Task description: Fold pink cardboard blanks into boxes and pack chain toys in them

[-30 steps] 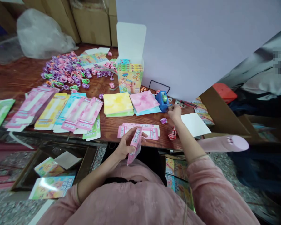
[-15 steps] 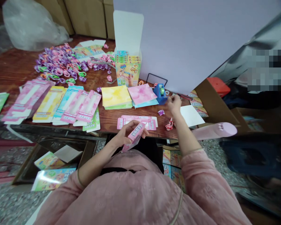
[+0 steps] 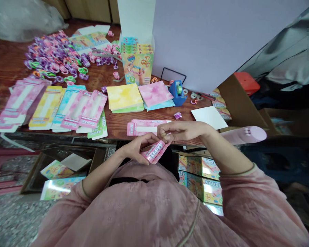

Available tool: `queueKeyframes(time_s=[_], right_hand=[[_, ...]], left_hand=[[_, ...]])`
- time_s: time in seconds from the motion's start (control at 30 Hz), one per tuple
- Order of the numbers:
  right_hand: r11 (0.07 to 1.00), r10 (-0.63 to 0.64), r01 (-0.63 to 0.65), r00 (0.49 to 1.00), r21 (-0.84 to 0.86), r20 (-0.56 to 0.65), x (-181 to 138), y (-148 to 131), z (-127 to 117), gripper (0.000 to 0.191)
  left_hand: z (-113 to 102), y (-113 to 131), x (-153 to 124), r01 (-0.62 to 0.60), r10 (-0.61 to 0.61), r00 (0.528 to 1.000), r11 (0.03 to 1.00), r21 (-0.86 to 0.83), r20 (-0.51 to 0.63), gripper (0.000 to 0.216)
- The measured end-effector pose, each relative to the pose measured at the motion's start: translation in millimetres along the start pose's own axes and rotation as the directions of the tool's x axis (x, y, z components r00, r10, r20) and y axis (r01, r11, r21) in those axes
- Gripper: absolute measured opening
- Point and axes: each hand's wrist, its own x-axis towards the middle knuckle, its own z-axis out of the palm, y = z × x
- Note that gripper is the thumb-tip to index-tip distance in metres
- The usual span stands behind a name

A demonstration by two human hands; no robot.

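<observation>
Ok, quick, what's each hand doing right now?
Left hand: closed, holding the flat pink cardboard box from below.
Right hand: closed, pinching the top end of that box with its fingertips.

**Pink long-sleeved embroidered top, bare left hand and right hand**
Tone-on-tone stitching, thin olive cuff piping, a matching front seam, and a black neckline band.

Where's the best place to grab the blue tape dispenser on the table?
Grip the blue tape dispenser around its lower body, coming from the near side. It stands upright with the tape roll set in its upper part, and the pale upright board stands close behind it, so the back is cramped.
</observation>
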Motion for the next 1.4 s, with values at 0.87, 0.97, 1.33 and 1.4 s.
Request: queueKeyframes(time_s=[0.87, 0.97, 1.33, 1.4], right_hand=[[0.81, 0.041, 0.097, 0.974, 0.578, -0.221, 31, 68, 117, 0.06], [0.837, 0.03, 0.148, 0.949, 0.527, -0.314, 32, 66, 119, 0.059], [0.557, 0.154, -0.674, 0.657, -0.484, -0.738, 18, 128, 9, 0.08], [0.464, 0.213, -0.718, 0.659, -0.519, -0.721, 23, 139, -2, 0.092]], left_hand=[[52, 16, -17, -0.163, 0.158, 0.986, 0.975, -0.148, -0.042, 0.132], [53, 21, -20, -0.164, 0.156, 0.986, 0.977, -0.139, -0.061, 0.13], [-22, 38, -32, -0.225, 0.318, 0.686, 0.948, 0.225, -0.655, 0.089], [-28, 37, -34, -0.155, 0.308, 0.642, 0.949, 0.275, -0.702, 0.086]])
